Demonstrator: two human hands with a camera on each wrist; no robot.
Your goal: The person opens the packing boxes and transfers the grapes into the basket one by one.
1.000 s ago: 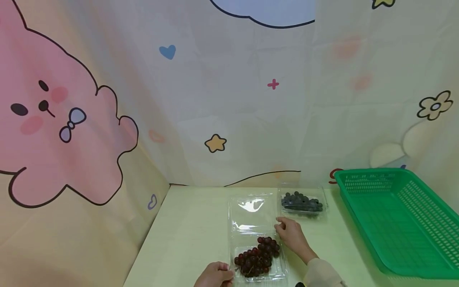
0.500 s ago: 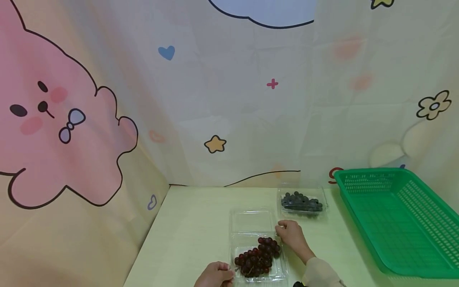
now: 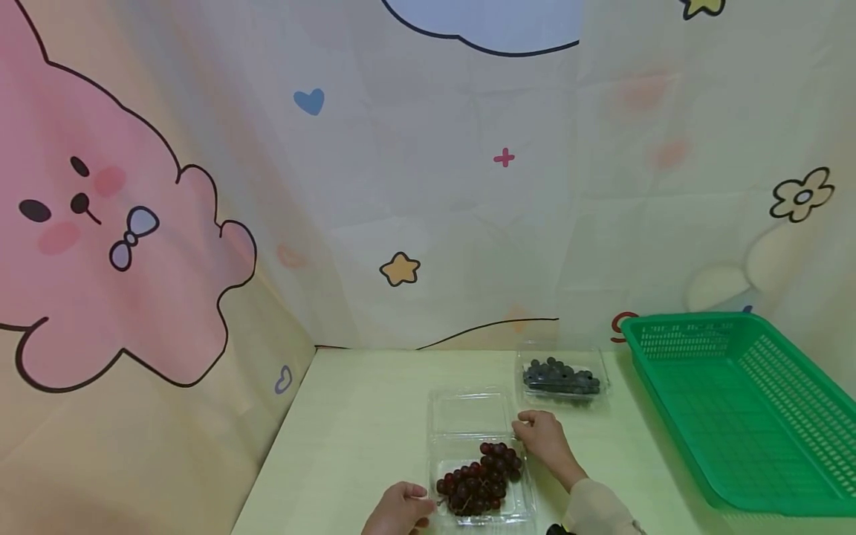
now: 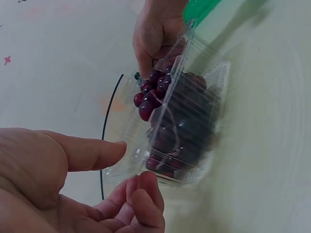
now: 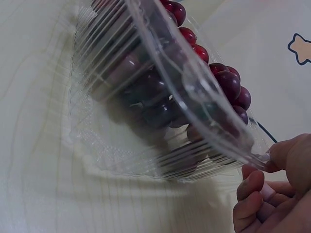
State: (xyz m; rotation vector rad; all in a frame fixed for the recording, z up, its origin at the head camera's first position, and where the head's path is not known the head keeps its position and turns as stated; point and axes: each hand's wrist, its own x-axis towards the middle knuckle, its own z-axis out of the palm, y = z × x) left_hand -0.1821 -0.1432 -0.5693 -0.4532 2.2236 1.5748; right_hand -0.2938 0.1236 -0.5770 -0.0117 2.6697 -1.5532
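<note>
A clear plastic clamshell container (image 3: 470, 413) lies on the table with its lid folded back. A bunch of dark red grapes (image 3: 481, 483) fills much of its base. At the container's near left edge is my left hand (image 3: 400, 511). In the left wrist view the thumb (image 4: 99, 154) and the loosely bent fingers stand apart, with nothing held between them. My right hand (image 3: 545, 444) is at the right side near the hinge. The right wrist view shows its thumb and forefinger pinching a corner of the container's rim (image 5: 252, 158).
Behind on the right stands another clear container with dark blue-black grapes (image 3: 562, 377). A large green plastic basket (image 3: 756, 416) sits at the far right. A printed curtain (image 3: 455, 223) hangs along the table's back edge. A small dark object (image 3: 557, 529) shows at the bottom edge.
The container's lid has dropped back flatter. My left hand has shifted up slightly and its grip on the edge has loosened. My right hand has moved slightly nearer and remains at the rim.
</note>
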